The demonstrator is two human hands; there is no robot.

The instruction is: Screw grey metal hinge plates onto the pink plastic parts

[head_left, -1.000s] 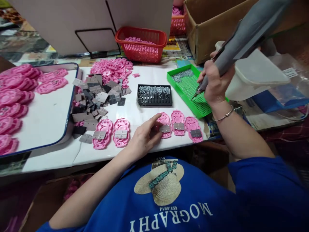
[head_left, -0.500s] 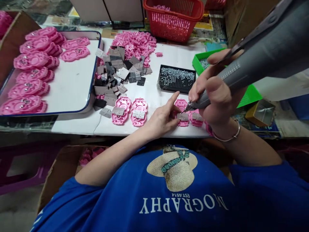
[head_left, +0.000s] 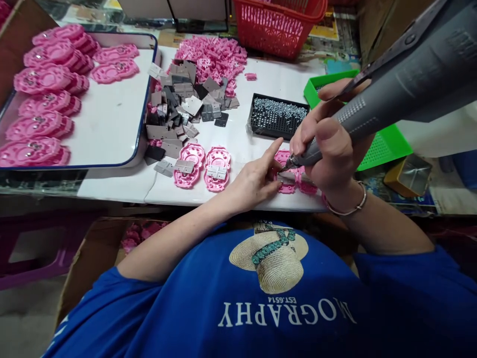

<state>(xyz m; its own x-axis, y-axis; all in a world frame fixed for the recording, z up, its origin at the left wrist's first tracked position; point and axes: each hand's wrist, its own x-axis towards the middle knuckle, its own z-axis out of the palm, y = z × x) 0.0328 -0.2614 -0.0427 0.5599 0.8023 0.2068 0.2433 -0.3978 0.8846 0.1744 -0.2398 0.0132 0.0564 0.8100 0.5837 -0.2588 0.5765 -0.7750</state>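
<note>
In my right hand is a large grey electric screwdriver, fingers wrapped round its front end. Its tip points down at a grey metal plate lying across a pink plastic casing. My left hand grips that casing at its left side, thumb and fingers at the edge; part of the grip is hidden. Another pink casing lies just to the right, partly under my right hand. Left of my left hand, two pink casings with metal plates across them lie face up.
A black screw tray lies beyond my hands, a green tray to the right. Loose metal plates and small pink parts are heaped mid-table. A white tray holds stacked pink casings; a red basket stands behind.
The view has shifted slightly, so the table things sit a little higher in the picture. Both hands stay at the same casing, with the screwdriver tip still at its plate.
</note>
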